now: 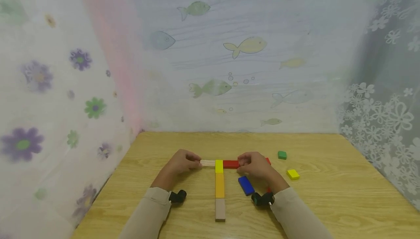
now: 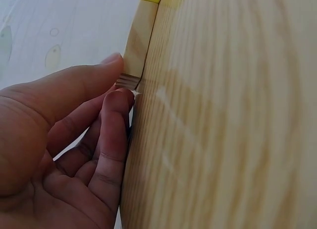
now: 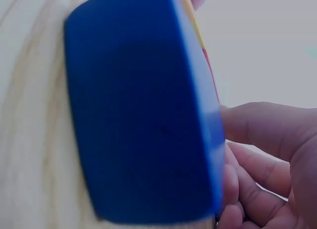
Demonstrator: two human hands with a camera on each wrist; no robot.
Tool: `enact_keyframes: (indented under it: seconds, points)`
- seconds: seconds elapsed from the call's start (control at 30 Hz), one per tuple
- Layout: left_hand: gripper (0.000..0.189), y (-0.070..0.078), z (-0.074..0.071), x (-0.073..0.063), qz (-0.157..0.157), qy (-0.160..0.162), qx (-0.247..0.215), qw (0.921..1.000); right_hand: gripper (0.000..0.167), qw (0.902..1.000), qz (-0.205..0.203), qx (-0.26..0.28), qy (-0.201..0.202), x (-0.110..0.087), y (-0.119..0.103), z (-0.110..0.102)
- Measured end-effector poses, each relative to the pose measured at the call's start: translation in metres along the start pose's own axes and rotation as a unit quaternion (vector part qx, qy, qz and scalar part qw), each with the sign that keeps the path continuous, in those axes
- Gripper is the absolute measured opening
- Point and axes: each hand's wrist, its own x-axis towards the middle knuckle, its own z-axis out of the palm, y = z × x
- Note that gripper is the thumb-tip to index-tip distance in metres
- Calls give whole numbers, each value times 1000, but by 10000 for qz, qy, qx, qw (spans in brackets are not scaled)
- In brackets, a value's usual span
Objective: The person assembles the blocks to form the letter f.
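Flat blocks form a T on the table. Its stem has a grey-brown block (image 1: 220, 209), an orange block (image 1: 220, 185) and a yellow block (image 1: 219, 166) at the top. A pale wooden block (image 1: 208, 163) meets the yellow one from the left, a red block (image 1: 230, 164) from the right. My left hand (image 1: 182, 162) pinches the wooden block's outer end between thumb and fingertips, seen close in the left wrist view. With thumb and fingers, my right hand (image 1: 257, 166) holds the red block's right end; a blue block (image 3: 138, 110) hides most of that contact in the right wrist view.
Near my right wrist lies the blue block (image 1: 246, 185). Red pieces (image 1: 268, 161) show partly behind the right hand. Farther right are a small green block (image 1: 282, 155) and a small yellow block (image 1: 293, 174). Printed curtains hang behind and beside the wooden table (image 1: 328, 202).
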Motion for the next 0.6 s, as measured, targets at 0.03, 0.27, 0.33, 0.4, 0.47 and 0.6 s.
enact_keyframes:
  seconds: [0.03,0.27,0.33,0.4,0.47,0.6]
  points:
    - [24,0,0,0,21,-5,15,10000,50,10000,-20,39,-29,0,1,-1]
    - [26,0,2,1,147,-85,78,9998,45,9992,92,328,-206,-4,6,-9]
    - [25,1,2,1,144,-67,92,9998,41,9990,82,375,-244,-6,6,-12]
    - [26,1,2,1,125,-49,91,9999,39,9988,64,364,-306,-7,8,-15]
    - [26,1,1,1,125,-39,109,9999,39,9987,2,315,-404,-9,8,-18]
    - [25,0,0,-1,69,-11,76,9999,36,9974,-128,229,-670,-16,6,-23]
